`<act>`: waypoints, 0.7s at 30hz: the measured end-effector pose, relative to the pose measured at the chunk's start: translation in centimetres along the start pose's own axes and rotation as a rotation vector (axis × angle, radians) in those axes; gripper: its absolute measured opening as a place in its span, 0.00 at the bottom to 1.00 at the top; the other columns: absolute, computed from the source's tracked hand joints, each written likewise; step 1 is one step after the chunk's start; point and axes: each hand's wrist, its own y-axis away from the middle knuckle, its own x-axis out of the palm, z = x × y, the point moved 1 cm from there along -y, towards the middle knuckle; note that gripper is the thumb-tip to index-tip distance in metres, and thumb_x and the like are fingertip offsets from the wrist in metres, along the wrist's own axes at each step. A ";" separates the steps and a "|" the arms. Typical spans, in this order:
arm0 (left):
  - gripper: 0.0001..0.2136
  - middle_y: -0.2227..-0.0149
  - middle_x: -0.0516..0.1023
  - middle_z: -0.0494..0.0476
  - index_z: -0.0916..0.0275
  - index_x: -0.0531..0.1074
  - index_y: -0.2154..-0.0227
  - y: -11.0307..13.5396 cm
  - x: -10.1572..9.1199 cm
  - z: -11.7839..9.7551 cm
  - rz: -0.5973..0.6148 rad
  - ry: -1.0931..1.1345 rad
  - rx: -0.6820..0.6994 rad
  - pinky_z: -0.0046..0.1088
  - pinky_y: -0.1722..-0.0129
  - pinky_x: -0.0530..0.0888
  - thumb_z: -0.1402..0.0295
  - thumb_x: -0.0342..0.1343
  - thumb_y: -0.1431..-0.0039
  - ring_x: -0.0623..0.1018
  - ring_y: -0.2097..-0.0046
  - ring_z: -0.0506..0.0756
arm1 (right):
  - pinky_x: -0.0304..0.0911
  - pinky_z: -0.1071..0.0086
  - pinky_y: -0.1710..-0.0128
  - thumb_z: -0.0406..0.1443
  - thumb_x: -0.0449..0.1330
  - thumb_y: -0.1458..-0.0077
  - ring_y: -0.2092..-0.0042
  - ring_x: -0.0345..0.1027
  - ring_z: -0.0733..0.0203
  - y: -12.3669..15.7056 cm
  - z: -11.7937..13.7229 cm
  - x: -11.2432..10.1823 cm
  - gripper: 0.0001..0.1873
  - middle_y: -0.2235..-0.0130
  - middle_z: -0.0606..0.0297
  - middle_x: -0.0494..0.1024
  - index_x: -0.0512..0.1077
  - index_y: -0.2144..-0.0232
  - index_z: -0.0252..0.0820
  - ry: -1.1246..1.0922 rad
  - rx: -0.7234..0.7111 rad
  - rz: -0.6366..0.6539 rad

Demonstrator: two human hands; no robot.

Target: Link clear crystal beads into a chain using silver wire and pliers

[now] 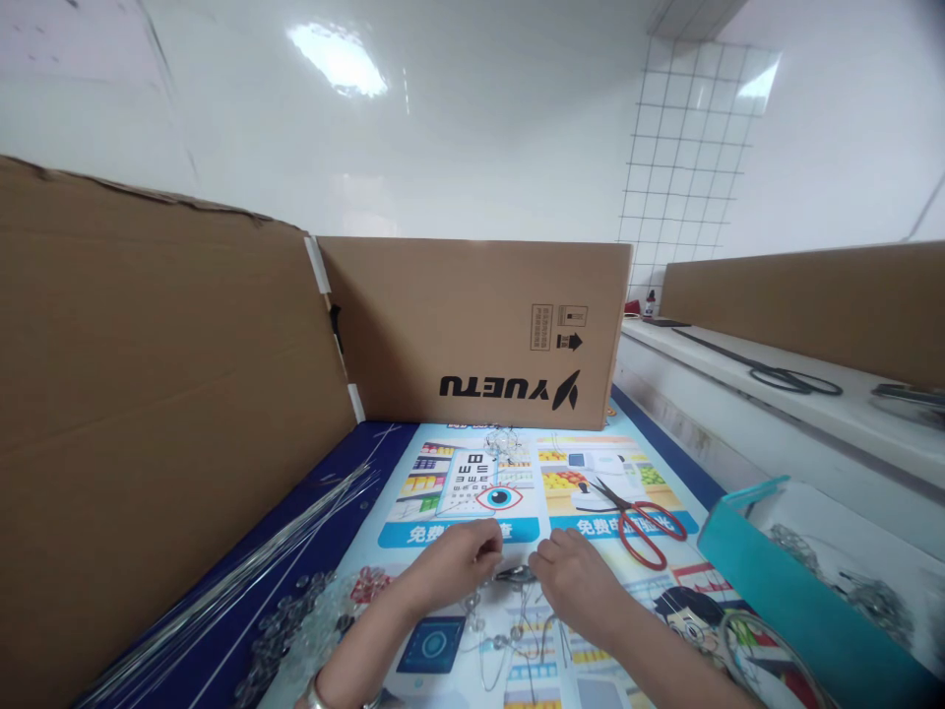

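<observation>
My left hand [454, 563] and my right hand [574, 581] meet low in the middle of the view, over a printed poster mat [472, 512]. Both have their fingers curled in a pinch. Between them is a small dark metal tool [515, 573], which looks like pliers; the right hand's fingers close on it. The left fingertips pinch something thin beside its tip, too small to name. Clear beads on bent wire [509, 640] lie just under the hands.
Red-handled scissors [641, 520] lie right of the hands. A bundle of straight wires [243, 576] and a heap of clear beads [295, 630] lie at left. Cardboard walls [472, 330] stand left and behind. A teal box [797, 601] sits at right, black scissors [793, 379] on the white ledge.
</observation>
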 end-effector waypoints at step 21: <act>0.05 0.74 0.72 0.48 0.61 0.66 0.74 0.0 -0.2 0.1 0.008 -0.040 -0.014 0.21 0.75 0.58 0.74 0.47 0.52 0.68 0.73 0.49 | 0.46 0.65 0.65 0.28 0.54 0.48 0.64 0.56 0.59 -0.1 0.2 -0.3 0.04 0.69 0.64 0.68 0.66 0.72 0.41 -0.018 0.022 -0.003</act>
